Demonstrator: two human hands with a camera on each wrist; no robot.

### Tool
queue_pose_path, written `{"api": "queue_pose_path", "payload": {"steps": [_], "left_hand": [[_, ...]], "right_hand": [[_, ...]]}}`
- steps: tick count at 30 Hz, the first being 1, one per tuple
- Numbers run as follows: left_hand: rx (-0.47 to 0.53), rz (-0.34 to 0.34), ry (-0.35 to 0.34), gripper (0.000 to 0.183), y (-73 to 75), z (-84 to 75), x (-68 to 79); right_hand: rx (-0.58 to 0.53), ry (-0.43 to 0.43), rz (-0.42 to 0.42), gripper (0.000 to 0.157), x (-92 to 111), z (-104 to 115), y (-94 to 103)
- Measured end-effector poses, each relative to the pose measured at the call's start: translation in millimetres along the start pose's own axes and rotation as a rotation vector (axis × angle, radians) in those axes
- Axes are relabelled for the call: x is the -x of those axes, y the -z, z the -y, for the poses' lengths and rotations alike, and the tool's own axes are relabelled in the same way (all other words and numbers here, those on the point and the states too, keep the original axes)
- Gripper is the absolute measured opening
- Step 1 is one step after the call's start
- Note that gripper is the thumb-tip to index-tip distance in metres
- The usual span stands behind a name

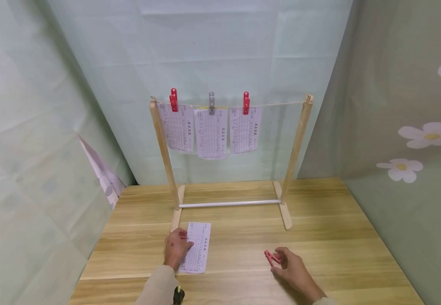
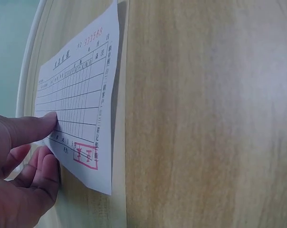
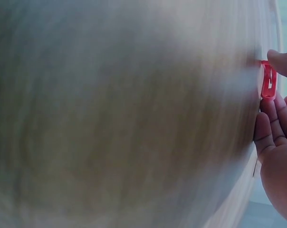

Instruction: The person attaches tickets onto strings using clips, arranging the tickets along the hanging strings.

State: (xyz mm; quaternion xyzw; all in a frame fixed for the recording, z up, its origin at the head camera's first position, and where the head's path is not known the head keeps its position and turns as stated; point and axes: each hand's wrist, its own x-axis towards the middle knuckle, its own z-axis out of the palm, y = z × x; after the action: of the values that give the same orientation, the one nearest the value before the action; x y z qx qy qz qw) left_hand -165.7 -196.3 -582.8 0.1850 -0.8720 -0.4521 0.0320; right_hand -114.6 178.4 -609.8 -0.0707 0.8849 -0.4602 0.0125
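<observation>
My left hand pinches the left edge of a printed paper slip low over the table, thumb on top and fingers beneath. In the left wrist view the slip shows a ruled grid, a red number and a red stamp. On the right, my right hand holds a red clothespin between thumb and fingers, just above the table. The right wrist view shows the same clothespin at the fingertips.
A wooden stand carries a string across its top. Three slips hang there, the middle one under a grey clothespin, the others under red clothespins. A white bar joins the feet. Cloth walls surround the wooden table.
</observation>
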Motion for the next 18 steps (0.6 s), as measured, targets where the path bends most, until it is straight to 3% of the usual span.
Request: {"api": "queue_pose_path", "payload": {"steps": [11, 18], "left_hand": [[0.012, -0.032, -0.040, 0.033, -6.3, 1.2, -1.5], [0.080, -0.057, -0.122, 0.030, -1.7, 5.1, -0.8]], "right_hand": [[0.031, -0.003, 0.007, 0.051, -0.8, 5.7, 2.2], [0.031, 0.040, -0.004, 0.048, -6.4, 2.4, 7.2]]}}
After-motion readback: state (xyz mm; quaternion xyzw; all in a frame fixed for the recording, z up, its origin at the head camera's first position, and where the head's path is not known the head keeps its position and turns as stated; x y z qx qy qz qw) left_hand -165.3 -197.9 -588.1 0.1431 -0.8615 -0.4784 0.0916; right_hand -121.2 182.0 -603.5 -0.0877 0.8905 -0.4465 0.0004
